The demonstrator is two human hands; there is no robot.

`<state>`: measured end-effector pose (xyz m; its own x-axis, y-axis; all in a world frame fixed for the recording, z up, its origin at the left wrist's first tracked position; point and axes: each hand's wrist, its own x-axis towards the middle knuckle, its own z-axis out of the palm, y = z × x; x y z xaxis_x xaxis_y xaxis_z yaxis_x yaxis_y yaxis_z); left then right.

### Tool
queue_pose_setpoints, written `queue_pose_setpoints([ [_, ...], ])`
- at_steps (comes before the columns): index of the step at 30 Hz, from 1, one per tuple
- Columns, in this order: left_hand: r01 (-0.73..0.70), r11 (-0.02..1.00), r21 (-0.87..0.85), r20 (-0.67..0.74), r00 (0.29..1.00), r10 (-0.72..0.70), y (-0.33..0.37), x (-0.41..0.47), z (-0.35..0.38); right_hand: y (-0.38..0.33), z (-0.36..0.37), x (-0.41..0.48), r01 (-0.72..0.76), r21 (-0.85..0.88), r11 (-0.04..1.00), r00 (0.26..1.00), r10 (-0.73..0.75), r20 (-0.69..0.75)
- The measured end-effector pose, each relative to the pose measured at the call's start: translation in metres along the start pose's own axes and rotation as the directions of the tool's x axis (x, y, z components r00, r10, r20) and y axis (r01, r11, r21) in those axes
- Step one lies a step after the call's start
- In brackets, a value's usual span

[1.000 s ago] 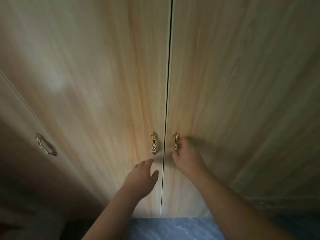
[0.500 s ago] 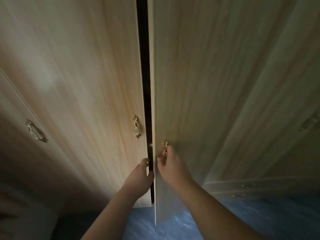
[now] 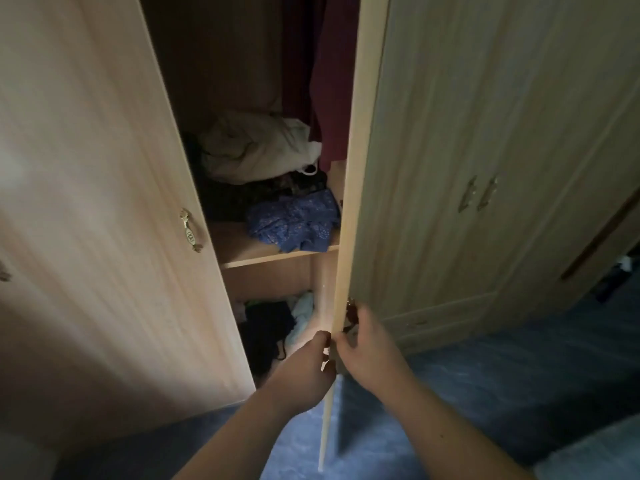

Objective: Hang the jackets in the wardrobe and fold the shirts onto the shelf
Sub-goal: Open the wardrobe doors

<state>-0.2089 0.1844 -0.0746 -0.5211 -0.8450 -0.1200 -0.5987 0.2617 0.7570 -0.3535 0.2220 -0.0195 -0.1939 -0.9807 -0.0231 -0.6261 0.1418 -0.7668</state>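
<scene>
Right door (image 3: pixel 408 168) partly open: our left hand (image 3: pixel 304 370) curls its fingers round its edge, our right hand (image 3: pixel 367 351) grips the handle (image 3: pixel 350 311) (half hidden). Risks we judge: pinched fingers, and the shelf (image 3: pixel 277 253), heaped with loose clothes (image 3: pixel 294 223), spilling.

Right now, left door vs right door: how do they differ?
Left door shows its front face; right door stands swung out, edge towards the camera. No hand touches the left door; left hand and right hand both grip the right door at its edge. Left door's handle is in plain view; right door's is mostly hidden behind the right hand. Shared: same pale wood finish.
</scene>
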Motion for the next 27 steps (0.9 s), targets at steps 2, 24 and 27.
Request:
queue_pose_setpoints([
  [2,-0.045,0.998,0.043,0.064,0.997,0.042,0.016,0.003,0.018,0.01,-0.023,-0.01,-0.06,-0.013,0.998,0.997,0.06,-0.043],
  [24,0.31,0.916,0.256,-0.257,0.935,-0.244,-0.091,-0.018,-0.127,-0.052,0.068,0.04,0.256,-0.535,0.805,0.964,-0.174,0.2],
  [27,0.347,0.933,0.095,-0.427,0.861,-0.276,-0.118,-0.011,-0.173,-0.074,0.109,0.086,0.281,-0.535,0.797,0.957,-0.189,0.221],
])
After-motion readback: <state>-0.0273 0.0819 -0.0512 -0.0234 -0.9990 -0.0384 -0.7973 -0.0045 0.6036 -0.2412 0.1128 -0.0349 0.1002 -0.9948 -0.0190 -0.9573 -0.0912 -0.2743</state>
